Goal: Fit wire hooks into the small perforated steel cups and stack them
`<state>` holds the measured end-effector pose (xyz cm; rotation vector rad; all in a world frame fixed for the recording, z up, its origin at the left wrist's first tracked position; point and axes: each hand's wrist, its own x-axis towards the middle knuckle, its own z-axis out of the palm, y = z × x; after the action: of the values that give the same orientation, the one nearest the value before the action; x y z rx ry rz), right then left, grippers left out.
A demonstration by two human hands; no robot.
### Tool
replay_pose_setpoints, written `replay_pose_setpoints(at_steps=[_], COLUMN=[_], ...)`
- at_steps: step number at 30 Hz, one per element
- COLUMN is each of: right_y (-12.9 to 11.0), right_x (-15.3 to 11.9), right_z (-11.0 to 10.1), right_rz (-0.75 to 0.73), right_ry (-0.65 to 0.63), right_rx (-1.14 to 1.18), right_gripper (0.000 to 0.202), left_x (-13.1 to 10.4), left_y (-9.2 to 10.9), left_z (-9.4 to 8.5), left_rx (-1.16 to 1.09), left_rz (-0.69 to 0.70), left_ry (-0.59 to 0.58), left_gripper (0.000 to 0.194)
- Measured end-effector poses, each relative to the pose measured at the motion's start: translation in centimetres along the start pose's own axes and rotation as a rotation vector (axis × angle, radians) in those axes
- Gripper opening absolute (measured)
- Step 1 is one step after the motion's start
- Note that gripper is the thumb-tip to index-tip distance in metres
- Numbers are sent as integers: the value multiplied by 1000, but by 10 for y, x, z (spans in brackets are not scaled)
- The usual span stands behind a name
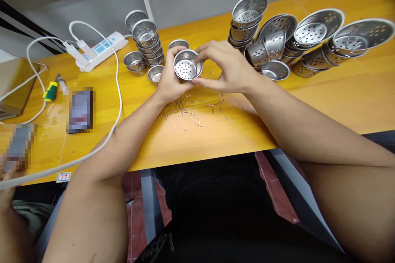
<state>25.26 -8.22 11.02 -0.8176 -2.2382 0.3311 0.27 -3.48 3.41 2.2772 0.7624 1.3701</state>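
Observation:
A small perforated metal cup (185, 68) is held above the table, tilted so that its holed bottom faces me. My left hand (169, 84) is closed around its left side and underside. My right hand (226, 67) grips the cup's right rim, the thumb at the lower edge and the fingertips by the upper edge, partly inside. Several thin curved wires (188, 116) lie loose on the table below my hands. Just behind the held cup stand another metal cup (178, 44) and, to the left, a low one (155, 74).
Stacked perforated cups (145, 35) stand at the back left, more stacks (249, 12) at the back right. A power strip (103, 51) has a white cable (119, 86) looping over my left forearm. A screwdriver (51, 91) and a phone (80, 111) lie left. Another person's hand (9, 174) holds a phone.

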Motion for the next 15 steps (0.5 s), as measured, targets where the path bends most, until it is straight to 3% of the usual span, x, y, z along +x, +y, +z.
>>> replay_pose_setpoints(at_steps=[5,10,15], right_y=[1,3,0], right_x=[-1,-3,-2], right_z=[0,4,8], right_rz=[-14,-44,-2], right_ry=[-34,-26,-20], right_rx=[-40,-22,16], right_gripper=[51,49,62], left_x=[0,-2,-3], left_y=[2,-1,-3], left_z=[1,1,1], left_rx=[34,53,57], left_rz=[-57,-23,-42], left_ry=[-3,-13,-34], left_gripper=[97,96,102])
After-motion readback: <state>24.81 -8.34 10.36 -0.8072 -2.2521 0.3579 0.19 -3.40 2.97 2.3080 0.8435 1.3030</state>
